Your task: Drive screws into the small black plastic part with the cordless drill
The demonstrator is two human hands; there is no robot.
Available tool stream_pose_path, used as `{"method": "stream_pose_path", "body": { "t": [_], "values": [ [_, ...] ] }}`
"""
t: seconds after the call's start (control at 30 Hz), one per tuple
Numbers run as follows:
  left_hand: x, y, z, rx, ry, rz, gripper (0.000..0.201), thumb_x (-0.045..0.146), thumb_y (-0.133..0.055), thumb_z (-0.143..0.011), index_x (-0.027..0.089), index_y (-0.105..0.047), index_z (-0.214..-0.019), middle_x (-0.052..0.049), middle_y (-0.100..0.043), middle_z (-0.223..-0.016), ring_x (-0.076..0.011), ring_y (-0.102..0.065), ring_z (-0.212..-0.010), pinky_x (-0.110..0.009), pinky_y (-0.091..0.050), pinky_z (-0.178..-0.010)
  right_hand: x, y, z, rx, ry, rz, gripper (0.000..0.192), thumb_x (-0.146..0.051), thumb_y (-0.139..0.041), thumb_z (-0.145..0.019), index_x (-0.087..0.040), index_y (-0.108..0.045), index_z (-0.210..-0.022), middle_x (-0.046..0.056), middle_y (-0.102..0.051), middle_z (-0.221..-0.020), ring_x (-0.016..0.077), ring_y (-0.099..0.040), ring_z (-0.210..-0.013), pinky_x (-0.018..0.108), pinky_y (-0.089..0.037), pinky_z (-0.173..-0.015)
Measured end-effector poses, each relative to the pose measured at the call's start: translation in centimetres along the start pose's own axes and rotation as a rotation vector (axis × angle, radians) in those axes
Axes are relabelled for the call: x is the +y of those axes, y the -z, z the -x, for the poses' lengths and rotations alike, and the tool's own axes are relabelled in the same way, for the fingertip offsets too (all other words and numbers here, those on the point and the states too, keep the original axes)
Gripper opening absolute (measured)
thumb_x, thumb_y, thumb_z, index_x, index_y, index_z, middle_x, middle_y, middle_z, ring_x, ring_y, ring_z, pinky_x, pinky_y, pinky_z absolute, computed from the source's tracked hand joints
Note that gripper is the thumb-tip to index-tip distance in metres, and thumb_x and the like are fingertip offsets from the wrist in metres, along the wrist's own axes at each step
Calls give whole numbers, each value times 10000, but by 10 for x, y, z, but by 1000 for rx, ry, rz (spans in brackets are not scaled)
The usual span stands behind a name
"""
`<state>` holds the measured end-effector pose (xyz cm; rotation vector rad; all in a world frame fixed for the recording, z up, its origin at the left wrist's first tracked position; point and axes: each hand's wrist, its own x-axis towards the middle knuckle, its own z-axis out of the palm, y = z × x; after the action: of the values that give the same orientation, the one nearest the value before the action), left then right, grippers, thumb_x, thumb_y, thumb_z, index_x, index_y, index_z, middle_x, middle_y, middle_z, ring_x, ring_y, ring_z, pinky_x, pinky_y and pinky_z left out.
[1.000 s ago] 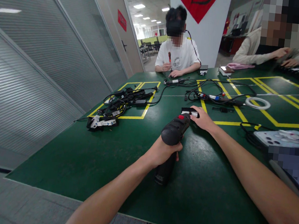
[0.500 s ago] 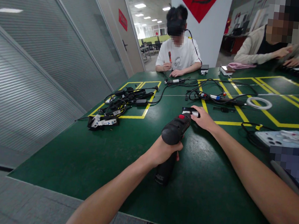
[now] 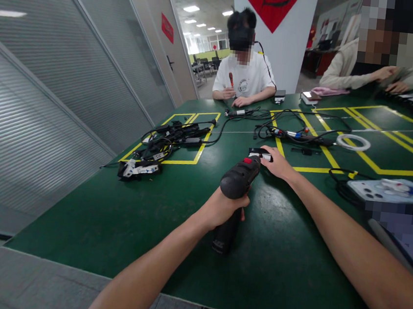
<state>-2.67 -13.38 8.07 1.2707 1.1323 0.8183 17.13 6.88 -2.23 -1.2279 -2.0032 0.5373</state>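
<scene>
Green-topped table [image 3: 109, 233] fills most of the view, yellow tape [image 3: 181, 162] marking rectangles on it. Far side: co-worker in a white T-shirt [image 3: 259, 76] and dark headset, gripping an orange-handled screwdriver [image 3: 231, 80]. Far right: second person in a beige jacket [image 3: 342, 70], hands near each other above the table. Left: tangle of black cables and adapters [image 3: 182, 135] in a taped rectangle. Centre: black cordless drill [image 3: 235, 182], red switch on top, nose pointing away from the wearer. Left hand [image 3: 221, 207] has its fingers wrapped round the drill's grip. Right hand [image 3: 275, 162], beyond the drill, pinches the right end of a small black-and-white block [image 3: 255, 151] at mid-table. Drill nose overlaps the block in this view; cannot tell whether they touch. Right edge: pale-blue phone [image 3: 391, 188]. Farther back, a white ring [image 3: 353, 142] lies flat.
</scene>
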Motion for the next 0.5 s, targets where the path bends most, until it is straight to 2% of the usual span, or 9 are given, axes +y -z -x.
{"method": "stream_pose_path", "body": {
  "t": [0.33,0.5],
  "values": [
    [0,-2,1,8,-5,-14,167,180,-615,-720,156,-514,-850,27,-543,-675,-105,-571,-466,-243,-453,-486,0,0,-1,3,11,-10,491,-339,-604,-831,-287,-541,-1315,77,-533,-1213,253,-579,-1112,426,-445,-1029],
    [1,-1,1,-1,-20,3,201,179,-614,-717,159,-508,-887,27,-541,-711,-103,-569,-462,-251,-460,-480,0,1,0,1,-1,-5,495,-359,-598,-838,-288,-536,-1324,78,-534,-1208,257,-589,-1091,439,-452,-1016]
  ]
}}
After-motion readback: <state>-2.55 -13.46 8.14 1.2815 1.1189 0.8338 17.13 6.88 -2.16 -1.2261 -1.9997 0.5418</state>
